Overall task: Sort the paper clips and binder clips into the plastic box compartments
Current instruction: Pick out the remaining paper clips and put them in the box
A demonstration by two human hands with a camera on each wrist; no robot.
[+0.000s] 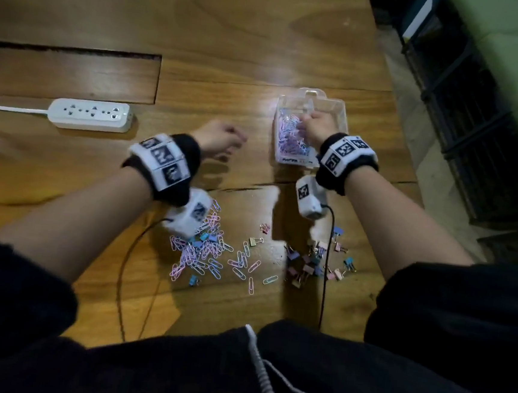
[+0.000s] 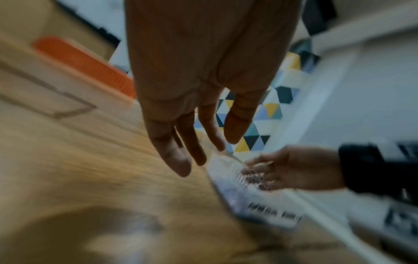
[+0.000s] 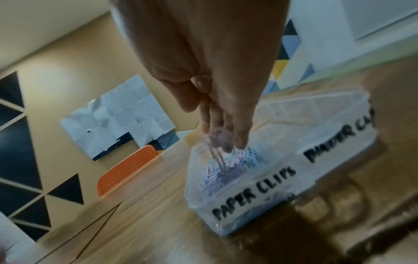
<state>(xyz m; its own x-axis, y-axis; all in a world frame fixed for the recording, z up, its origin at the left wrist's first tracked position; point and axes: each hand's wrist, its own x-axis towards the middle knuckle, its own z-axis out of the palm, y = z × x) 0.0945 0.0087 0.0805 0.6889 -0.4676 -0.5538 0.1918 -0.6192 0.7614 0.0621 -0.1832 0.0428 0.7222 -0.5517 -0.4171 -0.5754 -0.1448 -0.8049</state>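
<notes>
A clear plastic box (image 1: 337,109) stands on the wooden table, its front marked "PAPER CLIPS" (image 3: 253,192) and "BINDER CLIPS". Pastel paper clips (image 1: 288,136) fill its left compartment; the right one looks empty. My right hand (image 1: 304,123) hovers over the left compartment and pinches a bunch of paper clips (image 3: 217,151) that dangle from the fingertips (image 3: 239,141). My left hand (image 1: 237,138) hangs open above bare table left of the box, its fingers (image 2: 176,157) straight and holding nothing. Near me lie loose paper clips (image 1: 202,254) and binder clips (image 1: 308,263).
A white power strip (image 1: 89,114) lies at the left beside a recessed panel (image 1: 68,73) in the table. The table edge (image 1: 393,114) runs just right of the box. Black wrist-camera cables (image 1: 327,265) cross the clip piles. An orange chair (image 3: 126,171) stands beyond the table.
</notes>
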